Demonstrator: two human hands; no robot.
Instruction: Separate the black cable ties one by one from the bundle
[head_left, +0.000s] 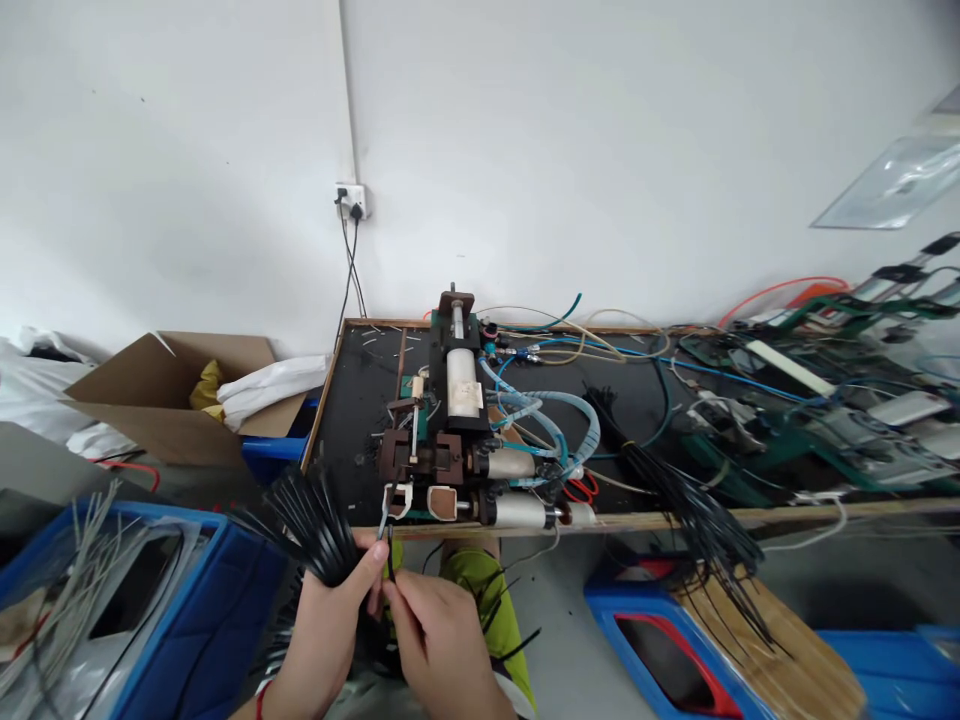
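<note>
My left hand [334, 615] is closed around a thick bundle of black cables [311, 525], whose ends fan out up and to the left. Its thumb presses on a thin grey strand that runs up toward the pneumatic machine [424, 460]. Close beside it, my right hand [439, 625] pinches a single black cable [391, 555] between thumb and fingers. Both hands are just in front of the table edge, below the machine's white-padded jaws [442, 503]. More black cable ends stick out under my right hand.
A black-topped table [352, 380] carries the machine, its air hoses [562, 430] and another cable bundle [675, 490] hanging over the front edge. A blue crate [202, 600] stands at left near an open cardboard box [150, 410]. Another blue crate [630, 640] is at lower right.
</note>
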